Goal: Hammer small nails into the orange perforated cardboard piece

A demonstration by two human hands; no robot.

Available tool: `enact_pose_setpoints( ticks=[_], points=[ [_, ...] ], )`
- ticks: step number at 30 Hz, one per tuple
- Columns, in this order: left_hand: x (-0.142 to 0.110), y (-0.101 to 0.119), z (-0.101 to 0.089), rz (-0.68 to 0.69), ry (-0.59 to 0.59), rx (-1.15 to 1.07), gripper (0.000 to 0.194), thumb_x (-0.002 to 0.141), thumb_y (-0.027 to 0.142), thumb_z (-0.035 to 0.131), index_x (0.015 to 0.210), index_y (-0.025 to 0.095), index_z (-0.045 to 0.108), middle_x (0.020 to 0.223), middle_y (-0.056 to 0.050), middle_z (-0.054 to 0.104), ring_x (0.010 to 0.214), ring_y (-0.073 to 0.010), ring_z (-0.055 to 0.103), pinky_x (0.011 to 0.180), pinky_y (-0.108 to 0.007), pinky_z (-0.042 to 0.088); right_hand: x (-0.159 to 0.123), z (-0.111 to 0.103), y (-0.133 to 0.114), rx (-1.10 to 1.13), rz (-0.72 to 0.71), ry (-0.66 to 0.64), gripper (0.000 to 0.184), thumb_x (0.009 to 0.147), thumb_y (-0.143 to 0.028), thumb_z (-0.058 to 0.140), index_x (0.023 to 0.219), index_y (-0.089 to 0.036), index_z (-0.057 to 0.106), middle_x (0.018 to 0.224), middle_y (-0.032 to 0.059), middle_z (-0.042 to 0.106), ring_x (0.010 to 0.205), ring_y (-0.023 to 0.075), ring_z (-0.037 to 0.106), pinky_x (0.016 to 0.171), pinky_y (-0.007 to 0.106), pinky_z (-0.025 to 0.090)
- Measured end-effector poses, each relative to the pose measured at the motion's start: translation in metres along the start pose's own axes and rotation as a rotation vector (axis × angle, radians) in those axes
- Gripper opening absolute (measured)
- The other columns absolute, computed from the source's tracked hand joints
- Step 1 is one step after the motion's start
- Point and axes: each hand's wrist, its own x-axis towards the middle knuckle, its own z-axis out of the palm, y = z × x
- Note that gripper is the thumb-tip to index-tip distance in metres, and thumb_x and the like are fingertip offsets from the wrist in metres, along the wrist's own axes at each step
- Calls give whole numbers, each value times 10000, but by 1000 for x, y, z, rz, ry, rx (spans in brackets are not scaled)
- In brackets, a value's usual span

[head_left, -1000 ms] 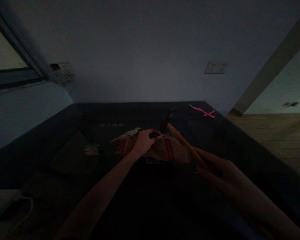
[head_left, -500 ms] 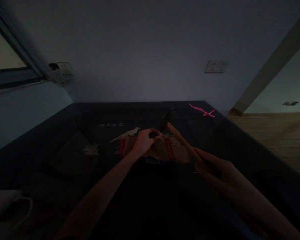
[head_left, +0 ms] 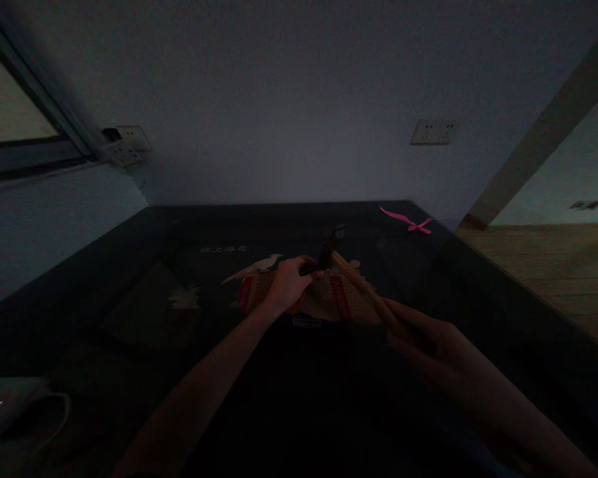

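Observation:
The scene is very dark. My right hand (head_left: 418, 335) is wrapped round the wooden handle of a hammer (head_left: 359, 285), whose dark head sits just right of my left hand's fingertips. My left hand (head_left: 290, 282) rests on a tan perforated piece with red bands (head_left: 336, 295) lying on the dark table (head_left: 428, 279). Its fingers pinch a small dark object (head_left: 309, 269) that I cannot make out, right beside the hammer head.
A pink ribbon (head_left: 407, 221) lies at the table's far right corner. A pale bird-shaped figure (head_left: 259, 265) sits behind my left hand. A white device with a cable (head_left: 4, 408) lies at the near left. Wall sockets (head_left: 433, 131) are behind; wooden floor (head_left: 553, 265) lies right.
The hammer head has dropped slightly and moved closer to my left hand's fingertips. My left hand stays on the tan piece.

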Motion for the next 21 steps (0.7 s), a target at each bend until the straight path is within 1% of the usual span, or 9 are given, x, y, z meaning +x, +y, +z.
enact_pose_setpoints(
  ticks=[2,5,8,10,14,16,17,19,21],
  points=[
    [0,1,0,7,6,-2,61,770,148,671,829,151,686,845,-46,725,784,-174,670,738,-275,515,-2,0,-2,41,-4,27,485,879,-315,525,1347,-187,507,1241,86,650,1086,256,630,876,349,532],
    [0,2,0,4,8,16,64,772,135,665,828,157,686,848,-43,727,788,-173,671,750,-281,518,-2,1,-4,44,15,57,486,882,-323,521,1352,-201,501,1228,83,659,1051,261,647,851,365,545],
    [0,2,0,-16,7,33,82,760,131,676,837,158,685,840,-42,727,791,-180,674,739,-281,520,0,1,-2,-15,31,18,511,880,-312,500,1370,-171,477,1206,100,666,972,256,675,797,372,564],
    [0,2,0,-17,6,30,88,761,138,679,847,156,686,846,-45,727,798,-182,675,737,-277,520,1,2,-1,-22,33,-5,521,880,-311,494,1371,-140,469,1209,112,662,977,245,672,804,355,559],
    [0,2,-1,-2,-6,21,64,779,144,663,836,156,689,862,-46,730,801,-174,676,750,-271,517,-2,2,-2,16,46,45,508,885,-319,496,1366,-156,475,1206,95,666,1035,237,652,843,338,542],
    [0,2,0,-4,-4,32,64,777,147,666,835,156,690,857,-46,730,797,-175,675,746,-270,517,-2,2,-2,-20,37,53,510,878,-322,499,1359,-151,487,1194,97,668,1021,247,656,817,341,551],
    [0,1,0,-4,-7,34,75,771,147,671,842,156,690,857,-45,730,794,-178,676,742,-270,517,-1,2,-2,-43,32,43,517,875,-326,498,1356,-137,490,1163,103,679,1002,253,662,788,338,560],
    [1,0,0,-2,-17,30,100,765,153,676,864,156,690,873,-45,731,800,-183,676,741,-274,517,-1,1,-1,-63,40,10,536,871,-332,497,1361,-114,483,1038,103,717,959,263,673,715,329,575],
    [1,0,0,-6,-22,31,99,767,161,674,865,159,689,880,-43,729,807,-186,675,744,-278,516,-1,1,-3,-41,48,0,531,873,-334,502,1362,-128,485,934,81,734,913,262,684,673,322,579]
  ],
)
